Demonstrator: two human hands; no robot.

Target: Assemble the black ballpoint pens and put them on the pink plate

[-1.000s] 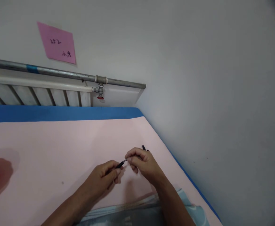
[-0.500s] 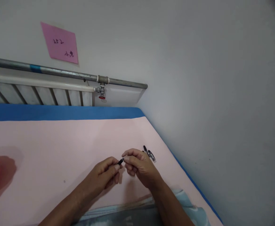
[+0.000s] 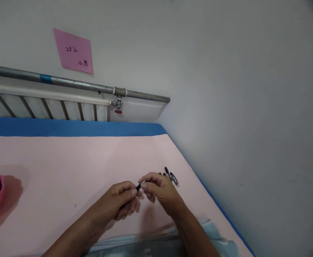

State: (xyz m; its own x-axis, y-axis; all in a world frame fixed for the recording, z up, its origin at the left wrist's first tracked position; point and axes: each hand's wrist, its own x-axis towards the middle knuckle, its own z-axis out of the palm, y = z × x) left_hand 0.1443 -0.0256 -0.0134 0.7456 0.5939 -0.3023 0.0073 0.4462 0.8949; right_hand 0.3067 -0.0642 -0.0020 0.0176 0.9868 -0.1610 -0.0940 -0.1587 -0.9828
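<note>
Between my two hands is a short black piece of a pen, held tilted above the pink tabletop. My left hand is closed on its lower end, thumb on top. My right hand pinches a small, light metallic tip at its upper end with thumb and forefinger. Most of the piece is hidden inside the left fingers. Just beyond the right hand lie several black and clear pen parts, some partly covered by that hand.
A pink bowl with dark pen parts stands at the left edge. Pale blue cloth lies at the near edge. Blue edging borders the pink tabletop; behind are a radiator, a pipe and a wall on the right.
The metallic tip now shows more between the right fingertips, and the right hand sits slightly farther from the left. The whole view has shifted slightly, showing more of the bowl.
</note>
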